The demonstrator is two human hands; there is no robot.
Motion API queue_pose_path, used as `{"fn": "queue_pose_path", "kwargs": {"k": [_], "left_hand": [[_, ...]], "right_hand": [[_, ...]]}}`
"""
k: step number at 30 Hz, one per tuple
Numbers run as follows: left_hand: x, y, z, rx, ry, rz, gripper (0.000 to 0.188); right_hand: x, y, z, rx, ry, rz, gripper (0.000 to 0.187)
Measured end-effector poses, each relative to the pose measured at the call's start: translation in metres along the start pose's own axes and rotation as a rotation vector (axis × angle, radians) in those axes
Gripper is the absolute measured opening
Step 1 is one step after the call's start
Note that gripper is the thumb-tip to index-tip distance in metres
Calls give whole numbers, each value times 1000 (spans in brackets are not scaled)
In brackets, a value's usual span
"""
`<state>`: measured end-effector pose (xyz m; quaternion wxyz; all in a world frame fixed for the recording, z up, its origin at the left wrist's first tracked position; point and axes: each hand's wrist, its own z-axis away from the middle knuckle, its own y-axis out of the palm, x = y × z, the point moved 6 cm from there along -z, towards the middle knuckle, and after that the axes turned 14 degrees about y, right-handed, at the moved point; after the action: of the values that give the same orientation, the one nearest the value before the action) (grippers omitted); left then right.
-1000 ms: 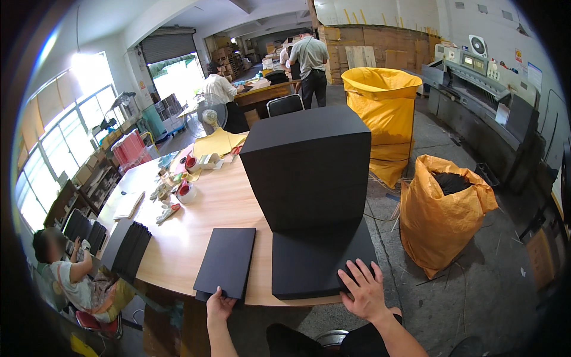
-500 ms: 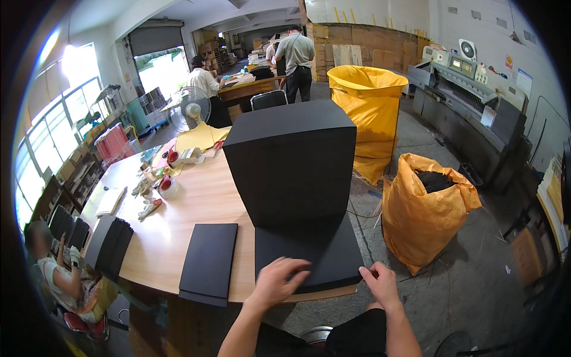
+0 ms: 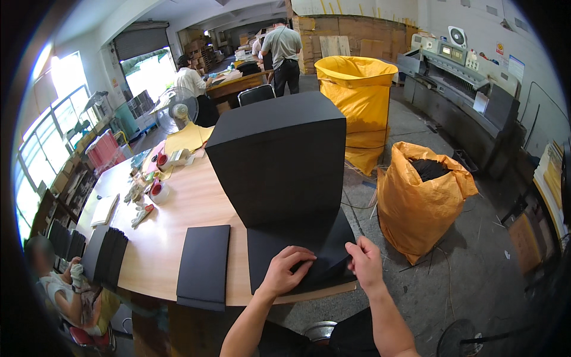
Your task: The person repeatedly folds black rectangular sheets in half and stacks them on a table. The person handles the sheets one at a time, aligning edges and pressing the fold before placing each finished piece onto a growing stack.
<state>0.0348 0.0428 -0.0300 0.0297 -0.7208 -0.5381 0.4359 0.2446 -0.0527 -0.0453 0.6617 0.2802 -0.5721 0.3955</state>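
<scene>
A low stack of black sheets (image 3: 297,244) lies at the table's near right edge, directly before me. On its top sheet rests my left hand (image 3: 286,272), fingers bent forward and thumb apart, holding nothing. My right hand (image 3: 365,263) pinches the sheet's right edge, which curls up a little from those below. Behind the low stack towers a tall block of stacked black sheets (image 3: 279,166). To the left, a smaller pile of black boards (image 3: 203,265) lies flat on the wooden tabletop (image 3: 154,250).
Tape rolls (image 3: 158,191) and small tools sit farther left on the table. Two yellow-orange sacks (image 3: 422,208) stand on the floor at right. A co-worker (image 3: 65,291) sits at left beside a black stack (image 3: 104,256); others work at a table beyond the fan (image 3: 178,110).
My right hand has closed on the top sheet's edge and raised it slightly. My left hand has shifted farther onto the sheet. The whole view has swung a little to the right.
</scene>
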Motion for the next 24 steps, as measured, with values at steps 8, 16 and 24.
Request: {"fn": "queue_pose_path", "kwargs": {"k": [8, 16, 24], "left_hand": [[-4, 0, -4, 112, 22, 90, 48], [7, -1, 3, 108, -82, 154, 49], [1, 2, 2, 78, -116, 116, 45]], "right_hand": [[6, 3, -10, 154, 154, -261, 40], [1, 4, -6, 217, 247, -515, 40], [9, 2, -10, 54, -9, -67, 41]]}}
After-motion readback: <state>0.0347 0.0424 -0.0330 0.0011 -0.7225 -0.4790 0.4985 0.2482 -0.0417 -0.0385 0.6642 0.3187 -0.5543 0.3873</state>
